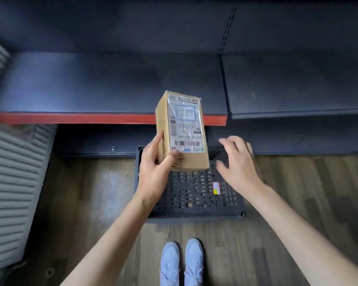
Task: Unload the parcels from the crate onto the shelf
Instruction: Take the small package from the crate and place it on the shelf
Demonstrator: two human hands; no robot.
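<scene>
My left hand (155, 162) grips a brown cardboard parcel (182, 129) by its near left corner, thumb on the labelled top face. The parcel hangs over the far end of the black lattice crate (190, 195) and reaches toward the red front edge of the dark shelf (112, 83). My right hand (239, 164) hovers to the right of the parcel with fingers spread and relaxed, touching nothing. The crate sits on the wooden floor and shows no other parcels, only a small red-and-yellow tag inside.
A second dark shelf board (298, 83) adjoins on the right, past a slotted upright. A grey ribbed panel (10, 182) stands at the left. My light blue shoes (182, 263) are just behind the crate on the wooden floor.
</scene>
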